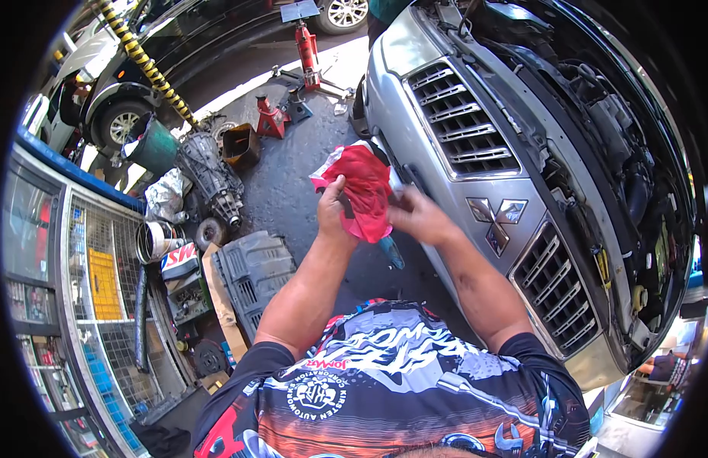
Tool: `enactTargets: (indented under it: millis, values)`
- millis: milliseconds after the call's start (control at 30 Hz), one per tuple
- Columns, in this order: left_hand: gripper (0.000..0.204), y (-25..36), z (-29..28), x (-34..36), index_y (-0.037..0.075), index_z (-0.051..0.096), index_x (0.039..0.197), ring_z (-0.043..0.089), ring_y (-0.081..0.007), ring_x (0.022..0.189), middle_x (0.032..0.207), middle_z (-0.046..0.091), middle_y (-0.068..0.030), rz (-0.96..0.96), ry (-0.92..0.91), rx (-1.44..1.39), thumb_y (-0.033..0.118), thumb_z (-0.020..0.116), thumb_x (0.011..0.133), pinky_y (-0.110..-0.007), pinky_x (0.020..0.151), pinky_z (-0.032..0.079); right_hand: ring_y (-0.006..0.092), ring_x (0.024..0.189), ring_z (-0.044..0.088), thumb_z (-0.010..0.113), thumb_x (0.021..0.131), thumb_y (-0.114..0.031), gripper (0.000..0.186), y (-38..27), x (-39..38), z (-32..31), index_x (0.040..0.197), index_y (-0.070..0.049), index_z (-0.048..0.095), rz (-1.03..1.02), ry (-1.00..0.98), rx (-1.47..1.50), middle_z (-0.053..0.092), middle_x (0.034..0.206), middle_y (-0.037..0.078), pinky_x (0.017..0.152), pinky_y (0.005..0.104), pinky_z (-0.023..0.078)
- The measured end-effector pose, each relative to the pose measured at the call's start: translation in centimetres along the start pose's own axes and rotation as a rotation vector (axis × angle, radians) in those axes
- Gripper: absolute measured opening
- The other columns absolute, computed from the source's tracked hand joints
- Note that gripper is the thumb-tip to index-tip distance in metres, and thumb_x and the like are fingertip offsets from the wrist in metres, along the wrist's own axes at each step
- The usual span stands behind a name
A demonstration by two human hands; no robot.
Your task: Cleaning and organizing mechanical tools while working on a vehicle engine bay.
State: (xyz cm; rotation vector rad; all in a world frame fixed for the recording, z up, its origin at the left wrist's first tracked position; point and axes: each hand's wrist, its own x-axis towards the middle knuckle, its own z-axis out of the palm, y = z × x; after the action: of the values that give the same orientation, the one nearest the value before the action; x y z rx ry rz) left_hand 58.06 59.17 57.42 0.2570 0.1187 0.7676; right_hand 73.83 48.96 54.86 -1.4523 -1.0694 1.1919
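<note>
Item one: a red cloth [362, 179], bunched, with pink and pale edges, held up in front of you above the dark floor [300, 164], just left of the silver vehicle's front end.

Item two: your left hand [333, 206], closed around the cloth's left side, thumb upward and laid over the fabric.

Item three: your right hand [419, 217], at the cloth's right edge, fingers curled towards it and blurred — whether they pinch the fabric or only touch it, you cannot tell from this view. The two hands stand near each other, the cloth between them.

Item four: your printed short-sleeved shirt [400, 374], dark at the sleeves, filling the lower middle.

To your right: the silver vehicle [434, 172], with slatted grille sections [465, 122] and its engine bay [613, 130] exposed.

Ahead: a red jack [307, 57] standing upright with a flat plate on top; nearer, a red stand [271, 120] beside a dark blue stand [298, 107].

To your left: a green bucket [156, 149], a ribbed metal casing [209, 172], an open rusty box [242, 145], a dark moulded panel [255, 267] and a mesh-fronted cabinet [133, 320]. Behind the bucket — a yellow-and-black striped pole [148, 61], leaning in view.
</note>
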Motion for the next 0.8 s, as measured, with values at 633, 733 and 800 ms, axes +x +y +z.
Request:
enactTargets:
  millis: [633,733,800]
  values:
    - [0.029,5.8,-3.2,11.2,0.004,0.052,0.11,0.066,-0.0228,0.078,0.099,0.064,-0.0122,0.133,0.063,0.631,0.002,0.061,0.083,-0.036,0.073,0.057,0.0476,0.082,0.062,0.06,0.076,-0.017,0.035,-3.9,3.1,8.3,0.099,0.007,0.047,0.061,0.245,-0.756,0.063,0.083,0.03,0.076,0.0507,0.05]
    - [0.034,7.6,-3.2,11.4,0.003,0.053,0.113,0.066,-0.0278,0.085,0.104,0.063,-0.014,-0.083,-0.05,0.484,0.001,0.059,0.079,-0.04,0.077,0.057,0.0465,0.08,0.062,0.06,0.076,-0.018,0.036,-5.1,2.2,8.4,0.1,0.006,0.048,-0.019,0.171,-0.623,0.063,0.083,0.027,0.073,0.0482,0.051]
    - [0.036,7.8,-1.6,10.7,0.003,0.053,0.115,0.065,-0.0302,0.092,0.107,0.062,-0.0146,-0.088,-0.145,0.349,0.006,0.06,0.08,-0.042,0.083,0.055,0.0444,0.079,0.063,0.059,0.077,-0.019,0.036,-6.3,1.1,8.6,0.102,0.006,0.049,0.163,-0.006,-0.166,0.063,0.082,0.026,0.071,0.0462,0.051]
